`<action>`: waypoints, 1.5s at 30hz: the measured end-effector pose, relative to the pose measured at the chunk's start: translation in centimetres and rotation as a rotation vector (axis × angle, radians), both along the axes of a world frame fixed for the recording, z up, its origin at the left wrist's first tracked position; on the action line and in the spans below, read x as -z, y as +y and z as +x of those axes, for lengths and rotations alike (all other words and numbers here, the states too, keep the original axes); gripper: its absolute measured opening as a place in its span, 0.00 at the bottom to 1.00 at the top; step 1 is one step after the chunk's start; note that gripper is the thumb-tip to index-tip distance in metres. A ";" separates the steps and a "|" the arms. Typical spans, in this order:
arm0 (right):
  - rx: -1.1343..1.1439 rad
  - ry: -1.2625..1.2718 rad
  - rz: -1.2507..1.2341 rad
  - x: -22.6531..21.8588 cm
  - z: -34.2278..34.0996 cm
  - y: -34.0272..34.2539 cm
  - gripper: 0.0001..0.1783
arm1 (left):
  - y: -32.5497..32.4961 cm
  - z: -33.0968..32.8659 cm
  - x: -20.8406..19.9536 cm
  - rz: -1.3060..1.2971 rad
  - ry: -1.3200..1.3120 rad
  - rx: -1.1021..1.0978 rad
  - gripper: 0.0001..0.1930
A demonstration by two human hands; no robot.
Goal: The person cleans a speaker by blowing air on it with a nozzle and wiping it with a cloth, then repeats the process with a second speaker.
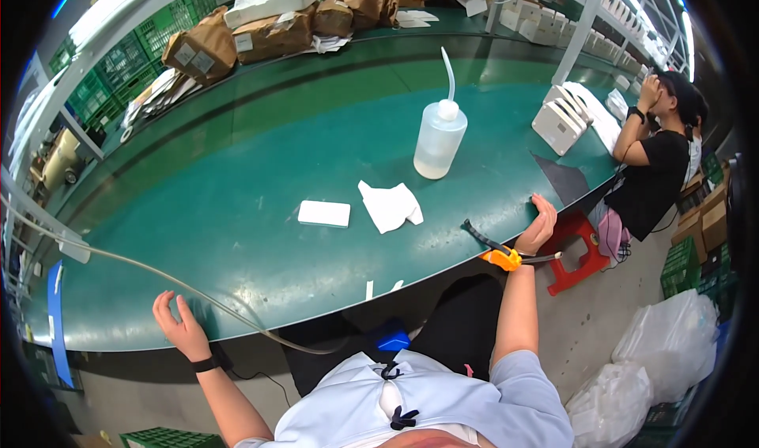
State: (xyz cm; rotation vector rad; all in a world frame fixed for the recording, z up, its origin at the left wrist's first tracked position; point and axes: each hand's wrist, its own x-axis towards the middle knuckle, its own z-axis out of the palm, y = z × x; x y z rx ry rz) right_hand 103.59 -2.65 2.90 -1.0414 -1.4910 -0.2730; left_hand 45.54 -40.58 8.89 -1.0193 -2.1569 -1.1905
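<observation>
At the near left edge of the green table [213, 266], my left hand [180, 325] is raised with fingers apart, holding nothing. A black band circles that wrist. My right hand [539, 226] is at the near right edge, its fingers loosely extended and nothing seen in them. Against the right wrist lies an orange piece [504, 259] with black strap-like ends; whether it is worn or loose I cannot tell. Between the hands and farther in are a small white box [323, 214], a crumpled white cloth or tissue [390, 207] and a translucent squeeze bottle [440, 141] with a bent spout.
A clear hose [182, 276] runs from the left over the table edge to my lap. White devices [560, 121] stand at right, near a person in black [668, 151]. Brown paper packages [277, 33] line the back. A red stool [575, 254] and plastic bags [664, 341] are on the right.
</observation>
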 end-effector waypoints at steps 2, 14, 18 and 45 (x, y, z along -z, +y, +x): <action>0.000 0.001 -0.007 0.1 0.0 -0.2 0.22 | 0.3 0.4 -0.4 -0.031 0.036 -0.010 0.09; 0.013 -0.154 0.000 0.7 0.9 -0.3 0.22 | 0.4 1.5 -0.9 -0.186 0.089 -0.015 0.10; 0.022 -0.169 -0.022 0.5 1.1 -0.5 0.23 | 0.6 1.8 -0.9 -0.192 0.096 -0.011 0.10; 0.078 -0.087 -0.020 1.8 1.0 -0.1 0.25 | 0.6 1.6 -1.2 -0.219 0.067 0.040 0.15</action>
